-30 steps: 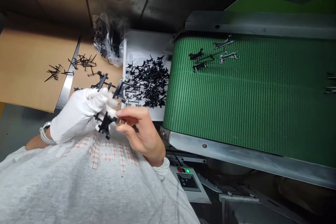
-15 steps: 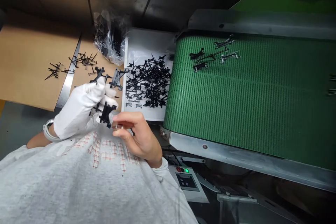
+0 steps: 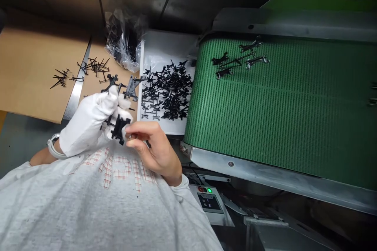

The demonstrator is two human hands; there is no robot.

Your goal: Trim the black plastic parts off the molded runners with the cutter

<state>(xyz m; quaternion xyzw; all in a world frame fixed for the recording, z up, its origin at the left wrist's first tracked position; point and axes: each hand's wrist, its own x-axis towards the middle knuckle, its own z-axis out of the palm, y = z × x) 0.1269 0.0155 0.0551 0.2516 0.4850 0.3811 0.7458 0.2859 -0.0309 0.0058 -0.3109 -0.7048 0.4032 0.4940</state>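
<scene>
1. Left hand (image 3: 92, 119), gloved: gripping black bracket cluster (image 3: 120, 128), near left.
2. Right hand (image 3: 156, 151), bare: pinching small metallic piece (image 3: 132, 136) by cluster's near end; contact unclear.
3. Farther: black parts (image 3: 172, 92) in white tray (image 3: 165, 45); green conveyor belt (image 3: 265, 125) right.

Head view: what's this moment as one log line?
white-gloved left hand: holds branched black plastic part | bare right hand: beside it, contact unclear | green textured conveyor belt: bears black pieces

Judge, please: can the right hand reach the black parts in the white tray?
Probably yes: the black parts lie close beyond the right hand, with nothing visibly blocking, though it seems occupied.
</scene>
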